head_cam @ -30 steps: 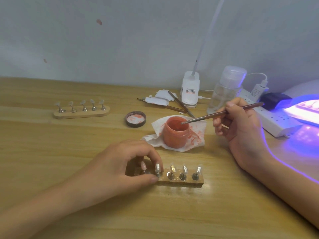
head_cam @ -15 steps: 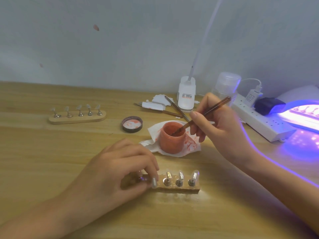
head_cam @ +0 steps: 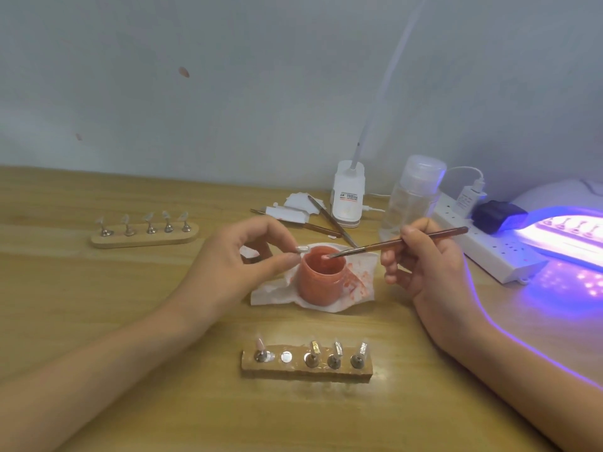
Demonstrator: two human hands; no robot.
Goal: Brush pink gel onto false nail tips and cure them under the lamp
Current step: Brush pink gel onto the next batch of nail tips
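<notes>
The nail tip (head_cam: 301,248) on its little metal stand is pinched between thumb and forefinger of the left hand (head_cam: 235,265), right at the left rim of the pink gel jar (head_cam: 321,275). The right hand (head_cam: 424,265) grips the brush (head_cam: 401,240) like a pen, bristles dipped in the jar's mouth. The move here, I'd say: take a small bead, wipe the excess on the rim, then stroke base to point with the tip held over the jar so drips fall in. The jar sits on a stained tissue (head_cam: 274,290) mid-bench. Toward the front edge, the wooden holder (head_cam: 306,370) carries four stands and one bare disc (head_cam: 286,357), likely the slot to return to, with open bench between. Along the right edge the lit lamp (head_cam: 567,230) and power strip (head_cam: 489,252) crowd the brush arm; a second holder (head_cam: 145,234) sits well off toward the back left.
</notes>
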